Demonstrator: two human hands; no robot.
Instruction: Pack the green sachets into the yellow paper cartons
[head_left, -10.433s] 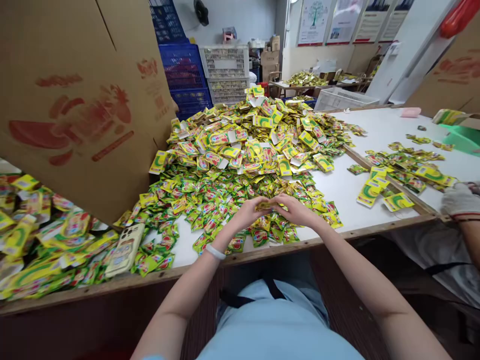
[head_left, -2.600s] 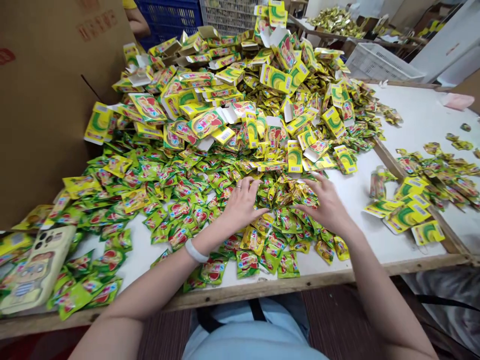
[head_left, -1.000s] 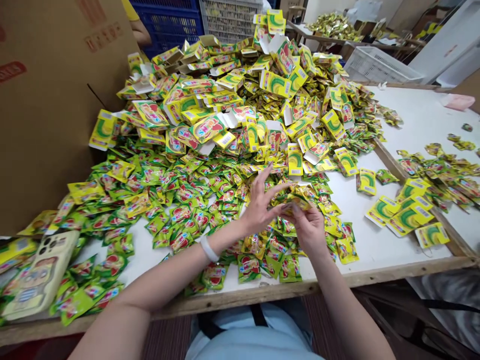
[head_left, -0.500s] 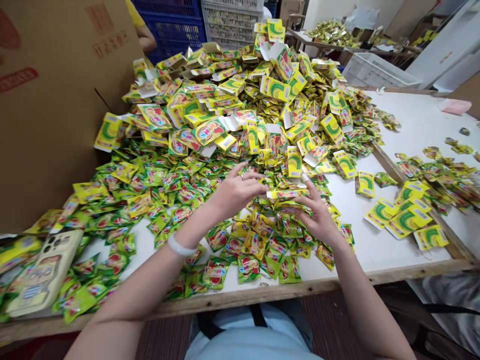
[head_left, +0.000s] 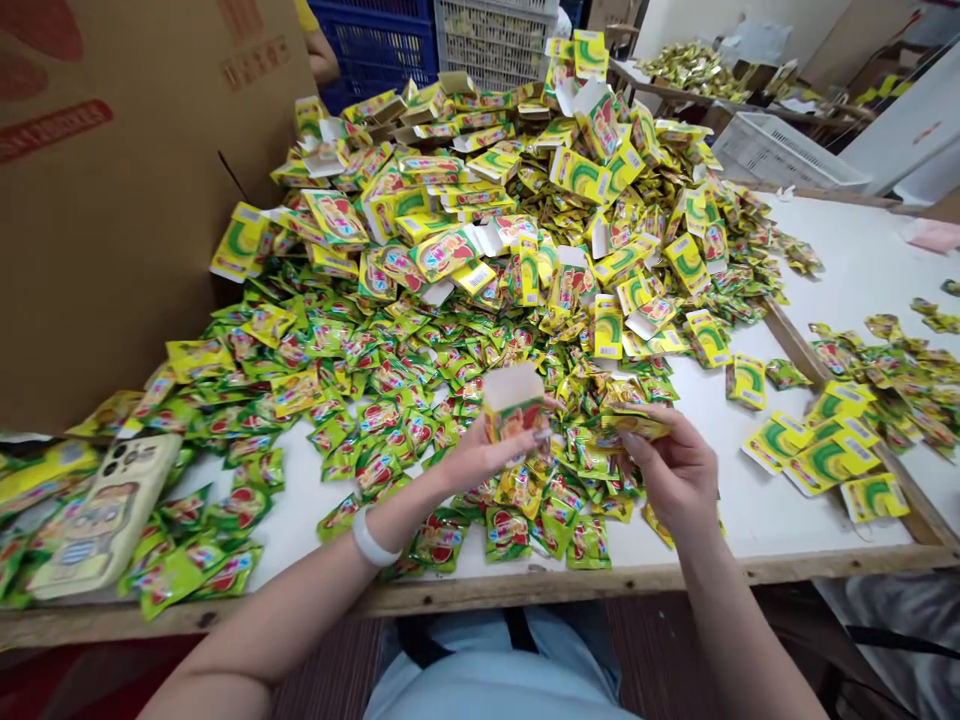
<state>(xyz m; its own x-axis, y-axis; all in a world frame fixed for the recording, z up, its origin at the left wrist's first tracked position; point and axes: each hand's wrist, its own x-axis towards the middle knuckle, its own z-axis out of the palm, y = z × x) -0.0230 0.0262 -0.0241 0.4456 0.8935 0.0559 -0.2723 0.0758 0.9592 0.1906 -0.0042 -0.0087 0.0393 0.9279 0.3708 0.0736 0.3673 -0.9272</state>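
Observation:
A small candy box [head_left: 516, 400] with its white flap raised is gripped by my left hand [head_left: 480, 455], above the front of the table. To its right my right hand [head_left: 679, 470] pinches a yellow-green candy packet [head_left: 630, 425] between thumb and fingers; whether it is one packet or more I cannot tell. Beneath and between the hands lie loose green candy packets [head_left: 506, 530] with red fruit pictures. Behind them rises a big heap of yellow candy boxes [head_left: 442, 250], many with flaps up.
A tall cardboard carton [head_left: 135, 220] stands at the left, and a phone in a cartoon case [head_left: 105, 520] lies near the front edge. Flat yellow boxes [head_left: 825, 450] lie beside a wooden strip [head_left: 802, 350] at right. Another person's arm [head_left: 322, 55] shows behind the carton.
My left hand has closed on an open candy box, now tilted upright. My right hand has moved right and nearer me, pinching a packet. The view has shifted slightly.

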